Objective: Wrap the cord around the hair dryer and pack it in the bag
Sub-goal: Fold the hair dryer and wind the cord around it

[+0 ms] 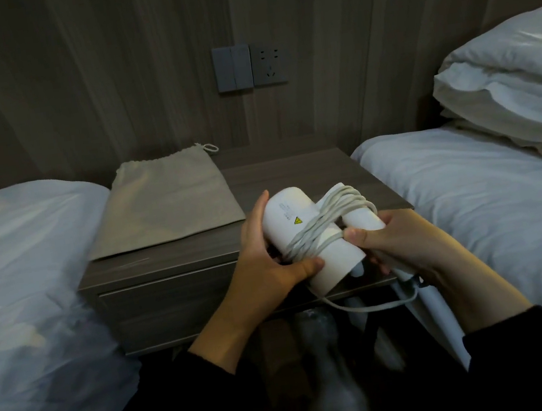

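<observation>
Both hands held the dryer [305, 235] above the nightstand [293, 174], the left hand [265, 269] curled around its barrel, the right hand [405, 241] pinching the cord [327, 214] wrapped on it, bag [164, 203] flat behind.

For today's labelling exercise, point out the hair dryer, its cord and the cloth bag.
hair dryer [279, 225]: head view, on its white barrel.
cord [330, 209]: head view, middle of the wound coils.
bag [163, 202]: head view, flat middle of the cloth.
</observation>
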